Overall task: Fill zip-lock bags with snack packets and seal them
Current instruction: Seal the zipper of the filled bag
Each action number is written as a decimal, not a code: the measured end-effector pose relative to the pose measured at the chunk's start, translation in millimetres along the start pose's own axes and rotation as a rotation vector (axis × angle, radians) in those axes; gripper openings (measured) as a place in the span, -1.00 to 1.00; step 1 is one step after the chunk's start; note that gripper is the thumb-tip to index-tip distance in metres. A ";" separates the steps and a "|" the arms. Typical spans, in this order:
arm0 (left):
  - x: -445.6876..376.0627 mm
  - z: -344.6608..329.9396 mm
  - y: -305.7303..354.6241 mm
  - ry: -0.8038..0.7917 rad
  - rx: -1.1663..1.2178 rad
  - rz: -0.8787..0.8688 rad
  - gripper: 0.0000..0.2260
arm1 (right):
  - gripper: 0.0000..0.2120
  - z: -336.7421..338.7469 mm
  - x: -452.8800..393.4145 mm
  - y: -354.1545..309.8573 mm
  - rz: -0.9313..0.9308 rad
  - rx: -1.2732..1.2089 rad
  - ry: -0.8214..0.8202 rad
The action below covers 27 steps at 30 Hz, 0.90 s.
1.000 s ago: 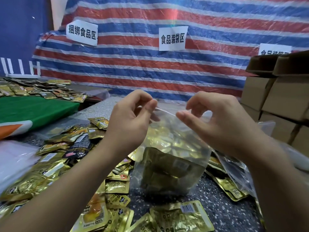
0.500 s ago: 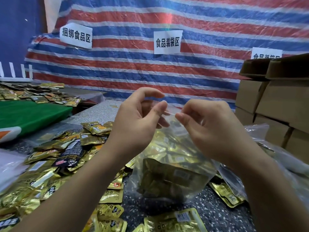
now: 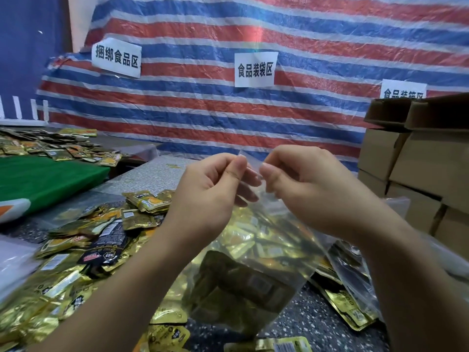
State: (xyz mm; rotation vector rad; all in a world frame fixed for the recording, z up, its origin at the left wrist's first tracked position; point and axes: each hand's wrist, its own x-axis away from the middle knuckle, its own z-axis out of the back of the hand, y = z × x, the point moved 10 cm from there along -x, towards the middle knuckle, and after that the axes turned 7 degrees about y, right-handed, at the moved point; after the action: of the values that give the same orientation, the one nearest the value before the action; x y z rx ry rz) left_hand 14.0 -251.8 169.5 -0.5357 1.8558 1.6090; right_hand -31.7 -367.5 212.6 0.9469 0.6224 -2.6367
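Observation:
A clear zip-lock bag (image 3: 256,262) full of gold snack packets hangs upright over the speckled table (image 3: 312,318). My left hand (image 3: 210,194) pinches the bag's top strip between thumb and forefinger. My right hand (image 3: 312,189) pinches the same strip just to the right, the two thumbs almost touching. Loose gold snack packets (image 3: 83,250) lie heaped on the table to the left of the bag, and a few more packets (image 3: 347,308) lie to its right.
Stacked cardboard boxes (image 3: 421,179) stand at the right. A green cloth (image 3: 43,181) covers a surface at the left, with more packets (image 3: 50,148) behind it. A striped tarp (image 3: 253,118) with paper signs hangs at the back. Other clear bags (image 3: 355,270) lie at the right.
Both hands have come together along the bag's top strip, from well apart to nearly touching. The bag's mouth has narrowed and the bag has risen slightly.

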 end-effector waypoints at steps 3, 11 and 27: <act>-0.9 3.4 0.3 0.031 -0.033 -0.012 -0.73 | -0.79 -4.2 -4.6 -6.7 -0.006 -0.032 0.004; -0.6 7.2 -0.7 0.082 -0.045 -0.021 -0.73 | -0.85 -8.0 -8.1 -9.2 -0.012 -0.069 0.042; 4.1 11.0 16.1 0.121 -0.259 -0.183 -0.74 | -0.87 -7.4 -10.6 -14.5 0.004 -0.011 0.048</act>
State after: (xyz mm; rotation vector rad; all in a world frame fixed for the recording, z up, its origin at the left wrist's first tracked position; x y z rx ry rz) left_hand 2.4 -237.8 177.6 -0.9070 1.6365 1.7333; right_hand -25.4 -350.2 218.7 1.0102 0.6452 -2.6109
